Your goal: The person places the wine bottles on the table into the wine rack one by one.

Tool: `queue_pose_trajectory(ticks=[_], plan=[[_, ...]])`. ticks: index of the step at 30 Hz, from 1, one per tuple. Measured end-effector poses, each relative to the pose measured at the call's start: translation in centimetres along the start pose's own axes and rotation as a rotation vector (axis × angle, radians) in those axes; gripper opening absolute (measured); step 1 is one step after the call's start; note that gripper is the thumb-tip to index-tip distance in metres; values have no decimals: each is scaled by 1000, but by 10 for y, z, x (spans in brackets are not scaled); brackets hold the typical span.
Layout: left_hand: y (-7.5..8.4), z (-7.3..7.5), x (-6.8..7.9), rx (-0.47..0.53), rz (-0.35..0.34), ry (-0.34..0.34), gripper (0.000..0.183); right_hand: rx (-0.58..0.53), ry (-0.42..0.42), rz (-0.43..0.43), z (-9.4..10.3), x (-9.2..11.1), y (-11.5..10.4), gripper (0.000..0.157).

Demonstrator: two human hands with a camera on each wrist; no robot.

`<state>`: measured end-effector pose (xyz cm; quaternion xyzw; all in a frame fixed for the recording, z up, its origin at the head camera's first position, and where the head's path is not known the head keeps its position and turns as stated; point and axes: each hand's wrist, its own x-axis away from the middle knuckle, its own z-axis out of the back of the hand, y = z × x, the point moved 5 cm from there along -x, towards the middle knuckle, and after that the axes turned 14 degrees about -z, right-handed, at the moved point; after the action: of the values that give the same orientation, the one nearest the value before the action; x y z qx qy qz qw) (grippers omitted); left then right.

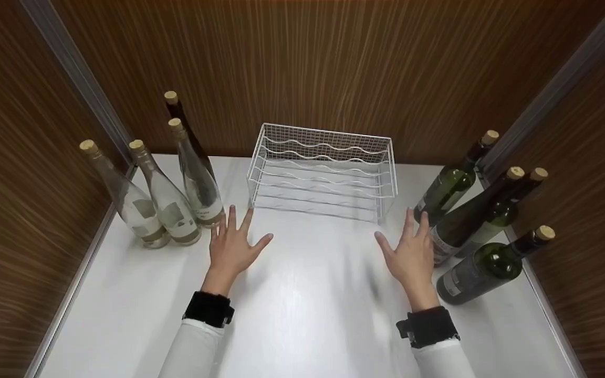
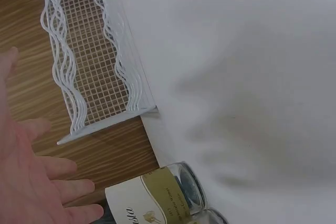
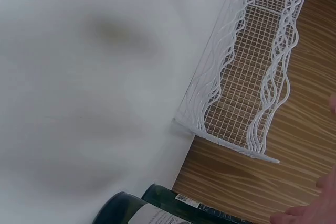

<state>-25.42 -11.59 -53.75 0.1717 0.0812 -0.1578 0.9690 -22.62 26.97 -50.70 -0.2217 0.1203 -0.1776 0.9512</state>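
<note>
White sleeves (image 1: 191,349), beyond them a wavy-barred, mesh-backed white wire rack (image 1: 327,140).

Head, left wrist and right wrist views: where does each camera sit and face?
Head: on the head, forward and down at the white rack and corked bottles; left hand, right hand and sleeves show.
Left wrist: on that wrist, toward the rack and a labelled bottle; left hand partly shows.
Right wrist: on that wrist, toward the rack and green bottles; right hand partly shows.
Both wrist views share the rack and white surface.
</note>
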Motion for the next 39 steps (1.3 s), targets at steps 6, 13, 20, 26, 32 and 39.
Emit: queue_pose_trajectory(ticks=[6, 13, 20, 26, 32, 39], plan=[[8, -5, 3, 41, 1, -14, 89, -207, 189, 31, 20, 5, 2, 93], [21, -13, 6, 79, -32, -13, 85, -337, 411, 66, 42, 2, 11, 88], [32, -23, 6, 132, -55, -11, 82, -379, 474, -53, 52, -4, 27, 91], [38, -30, 7, 181, -43, -47, 82, -426, 455, -138, 52, -14, 41, 96], [40, -39, 7, 279, -5, -103, 82, -518, 391, -254, 49, -24, 52, 96], [46, -49, 7, 349, -2, -142, 81, -592, 352, -371, 48, -37, 58, 99]])
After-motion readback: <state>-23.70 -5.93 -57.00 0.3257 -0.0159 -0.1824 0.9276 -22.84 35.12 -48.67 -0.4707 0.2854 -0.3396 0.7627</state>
